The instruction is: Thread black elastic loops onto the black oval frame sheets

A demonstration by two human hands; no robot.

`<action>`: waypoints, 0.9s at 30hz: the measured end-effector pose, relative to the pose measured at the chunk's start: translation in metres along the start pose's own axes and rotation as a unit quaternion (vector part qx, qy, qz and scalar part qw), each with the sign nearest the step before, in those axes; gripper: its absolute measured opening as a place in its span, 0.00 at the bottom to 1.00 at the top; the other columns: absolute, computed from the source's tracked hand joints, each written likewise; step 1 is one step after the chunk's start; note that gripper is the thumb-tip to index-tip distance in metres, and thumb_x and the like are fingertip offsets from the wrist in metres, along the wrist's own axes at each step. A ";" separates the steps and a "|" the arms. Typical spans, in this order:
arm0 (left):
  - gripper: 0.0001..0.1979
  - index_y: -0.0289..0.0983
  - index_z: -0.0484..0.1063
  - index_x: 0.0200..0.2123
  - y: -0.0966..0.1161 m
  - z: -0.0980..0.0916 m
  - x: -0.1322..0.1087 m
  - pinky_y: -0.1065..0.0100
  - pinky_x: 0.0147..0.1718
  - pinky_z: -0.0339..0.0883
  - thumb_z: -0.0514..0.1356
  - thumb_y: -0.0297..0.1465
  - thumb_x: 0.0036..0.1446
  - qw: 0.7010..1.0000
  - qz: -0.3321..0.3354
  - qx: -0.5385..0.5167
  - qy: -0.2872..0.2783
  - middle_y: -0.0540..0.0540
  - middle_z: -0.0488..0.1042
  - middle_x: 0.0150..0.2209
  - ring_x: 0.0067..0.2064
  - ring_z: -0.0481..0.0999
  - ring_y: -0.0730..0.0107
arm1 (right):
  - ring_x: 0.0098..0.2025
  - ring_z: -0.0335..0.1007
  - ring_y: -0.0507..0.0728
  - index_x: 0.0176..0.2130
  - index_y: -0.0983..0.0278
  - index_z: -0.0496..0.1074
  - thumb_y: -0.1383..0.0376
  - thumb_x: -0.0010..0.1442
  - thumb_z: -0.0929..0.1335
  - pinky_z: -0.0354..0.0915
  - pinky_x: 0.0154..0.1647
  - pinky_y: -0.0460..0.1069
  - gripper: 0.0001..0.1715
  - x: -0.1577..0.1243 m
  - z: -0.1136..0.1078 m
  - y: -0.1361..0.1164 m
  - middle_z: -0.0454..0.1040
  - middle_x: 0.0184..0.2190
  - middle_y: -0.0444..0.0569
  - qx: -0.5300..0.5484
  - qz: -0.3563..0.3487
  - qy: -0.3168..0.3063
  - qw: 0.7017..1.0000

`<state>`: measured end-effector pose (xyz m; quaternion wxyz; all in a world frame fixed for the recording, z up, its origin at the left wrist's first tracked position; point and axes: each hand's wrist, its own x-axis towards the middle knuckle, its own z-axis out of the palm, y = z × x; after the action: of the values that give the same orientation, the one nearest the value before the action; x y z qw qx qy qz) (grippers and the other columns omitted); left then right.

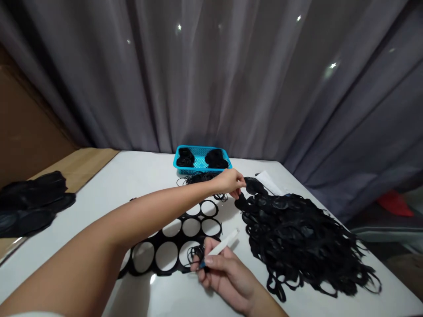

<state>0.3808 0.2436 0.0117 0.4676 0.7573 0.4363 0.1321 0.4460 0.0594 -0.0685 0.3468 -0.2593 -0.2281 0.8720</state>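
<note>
My left hand [233, 180] reaches far across the table to the right, thumb and fingers pinched at the edge of a thin black round piece [254, 186]. That piece lies at the near-left end of a large heap of black rubber-like scrap [300, 237] with round cut-outs and loops. In the lower middle, my right hand [221, 273] is closed around a slim white pen-like tool [224, 242] with a blue end. Several thin black rings [197, 252] are also caught at its fingers. Beneath it lies a flat black sheet [161, 240] with rows of round holes.
A blue plastic basket [201, 171] with black bundles stands at the back. More thin black rings [200, 177] lie before it. White paper [269, 182] is behind the heap. Dark pieces [33, 202] lie on cardboard [89, 160] at left. A grey curtain [205, 79] hangs behind the white table [139, 169].
</note>
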 end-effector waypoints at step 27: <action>0.14 0.37 0.75 0.46 -0.142 0.010 -0.352 0.64 0.40 0.72 0.50 0.30 0.71 0.911 0.029 0.292 0.290 0.40 0.75 0.46 0.43 0.77 0.63 | 0.39 0.69 0.53 0.27 0.62 0.70 0.64 0.50 0.79 0.69 0.44 0.47 0.16 0.049 0.063 -0.009 0.74 0.35 0.46 -0.113 -0.040 0.072 0.990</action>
<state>0.1053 -0.0124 -0.0375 0.0747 0.8009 0.5493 0.2261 0.3814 0.0870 -0.0303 0.3656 -0.3496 -0.3096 0.8052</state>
